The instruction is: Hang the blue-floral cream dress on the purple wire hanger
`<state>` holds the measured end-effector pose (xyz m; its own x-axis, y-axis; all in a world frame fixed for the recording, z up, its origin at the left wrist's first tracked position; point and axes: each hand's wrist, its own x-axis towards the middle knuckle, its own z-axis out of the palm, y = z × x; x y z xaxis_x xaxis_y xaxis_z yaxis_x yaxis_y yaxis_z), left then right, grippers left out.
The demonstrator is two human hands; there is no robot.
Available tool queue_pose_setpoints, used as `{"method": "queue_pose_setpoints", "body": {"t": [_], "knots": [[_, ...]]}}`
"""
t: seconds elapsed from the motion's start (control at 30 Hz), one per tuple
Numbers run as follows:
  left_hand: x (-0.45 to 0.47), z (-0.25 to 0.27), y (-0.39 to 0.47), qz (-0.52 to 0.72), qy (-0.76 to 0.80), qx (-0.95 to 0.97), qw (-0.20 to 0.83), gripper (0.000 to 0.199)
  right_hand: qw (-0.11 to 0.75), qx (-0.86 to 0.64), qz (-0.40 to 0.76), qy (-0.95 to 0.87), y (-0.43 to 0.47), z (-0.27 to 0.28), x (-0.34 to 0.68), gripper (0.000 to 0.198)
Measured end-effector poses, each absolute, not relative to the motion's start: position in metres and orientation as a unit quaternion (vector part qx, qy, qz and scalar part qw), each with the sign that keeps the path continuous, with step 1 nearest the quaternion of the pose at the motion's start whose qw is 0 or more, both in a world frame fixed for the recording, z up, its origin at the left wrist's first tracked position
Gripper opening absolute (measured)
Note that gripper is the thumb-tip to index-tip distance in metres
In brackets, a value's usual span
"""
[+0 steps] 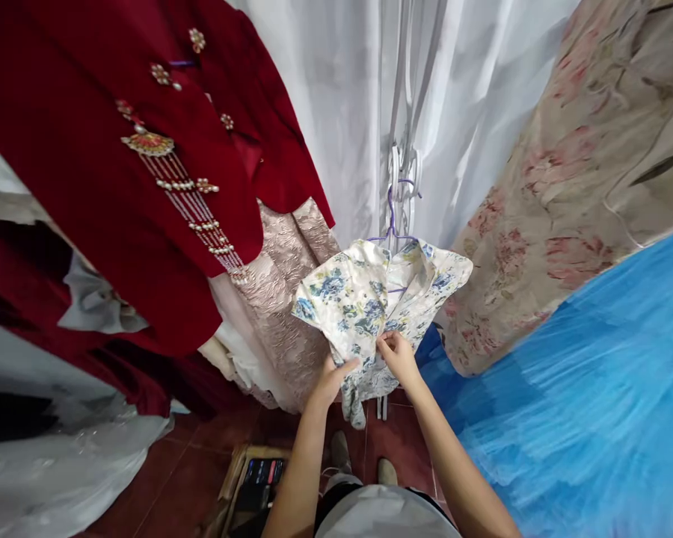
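Note:
A short white blouse (359,299) with blue and green flowers hangs before me on a purple hanger (391,217). Its front is partly open at the neck, where the hanger's lower bar shows. My left hand (335,377) grips the blouse's lower left side, thumb on the outside and the other fingers hidden behind the cloth. At the middle of the front, my right hand (395,351) pinches the edge of the blouse between thumb and fingertips. Whether a button or other fastener lies under those fingertips is too small to tell.
On the left hang a dark red velvet jacket (202,187) with a beaded tassel and pink brocade cloth (286,291). A beige floral garment (538,224) and blue tulle (572,403) fill the right. White hangers (415,168) hang behind. A box (252,478) stands on the floor.

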<state>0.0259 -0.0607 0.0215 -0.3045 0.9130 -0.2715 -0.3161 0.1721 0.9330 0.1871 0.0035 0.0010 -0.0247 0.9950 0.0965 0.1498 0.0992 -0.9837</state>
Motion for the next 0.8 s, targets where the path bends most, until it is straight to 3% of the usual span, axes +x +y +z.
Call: {"method": "queue_pose_setpoints", "body": {"t": [0.3, 0.6, 0.67, 0.8], "knots": [[0.022, 0.012, -0.077, 0.643, 0.588, 0.266, 0.413, 0.050, 0.477, -0.442, 0.501, -0.571, -0.007, -0.004, 0.186, 0.021], [0.025, 0.011, -0.081, 0.618, 0.596, 0.311, 0.408, 0.045, 0.472, -0.455, 0.483, -0.580, -0.010, 0.005, 0.188, 0.017], [0.020, 0.012, -0.081, 0.636, 0.621, 0.341, 0.306, 0.048, 0.469, -0.452, 0.499, -0.571, -0.012, 0.006, 0.190, 0.021], [0.021, 0.004, -0.081, 0.652, 0.638, 0.409, -0.007, 0.052, 0.455, -0.439, 0.539, -0.557, -0.023, 0.007, 0.197, 0.033]]}}
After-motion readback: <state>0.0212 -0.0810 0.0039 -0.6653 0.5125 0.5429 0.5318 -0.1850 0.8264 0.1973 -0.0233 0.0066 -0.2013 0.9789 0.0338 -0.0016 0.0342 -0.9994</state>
